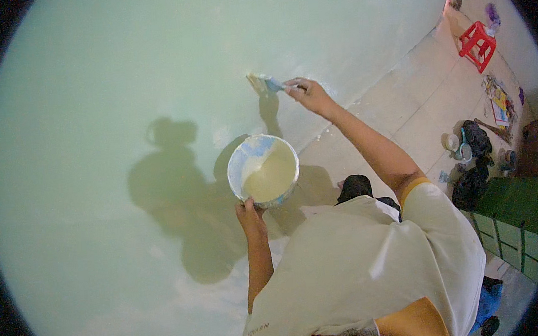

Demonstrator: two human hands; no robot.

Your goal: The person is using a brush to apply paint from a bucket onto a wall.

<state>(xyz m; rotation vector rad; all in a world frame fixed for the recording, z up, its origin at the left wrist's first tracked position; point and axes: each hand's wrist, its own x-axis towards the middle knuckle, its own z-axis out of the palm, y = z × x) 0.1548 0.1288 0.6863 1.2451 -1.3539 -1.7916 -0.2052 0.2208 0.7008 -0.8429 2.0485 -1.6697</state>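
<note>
In my left hand [250,215] I hold a round bucket [237,170] by its near rim, the fingers wrapped over the edge and partly hidden behind it. Pale cream paint [272,175] fills part of it, and blue and white smears coat the inner wall. My right hand [309,95] is closed round the handle of a paintbrush [269,83]. The brush has a bluish, paint-smeared body, and its cream-coated bristles point left at the pale green wall [121,60]. Whether the bristle tips touch the wall is hard to tell.
Tiled floor [394,105] meets the wall along a slanting edge. At the far right stands a red plastic stool [478,45]. Closer, black plastic bags [472,183], small tubs and a blue-handled tool lie beside a green-topped piece of furniture [511,205]. My shadow falls on the wall.
</note>
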